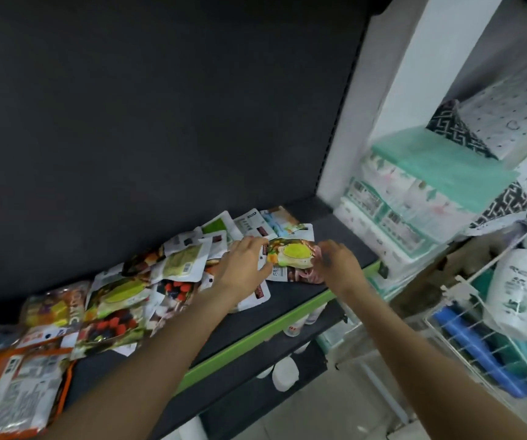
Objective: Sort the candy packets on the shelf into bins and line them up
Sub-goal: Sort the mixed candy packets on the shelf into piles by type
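While my left hand (243, 265) and right hand (338, 262) pinch opposite edges, the green-labelled candy packet (294, 252) sits between them, over the shelf (287, 300) pile.

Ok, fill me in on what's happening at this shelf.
A person is sorting candy packets at a dark shelf with a green front edge. Both hands are on one packet with a yellow-green picture: the left hand at its left edge, the right hand at its right. The other packets lie in a loose, overlapping heap along the shelf, not lined up. No bins are in view.
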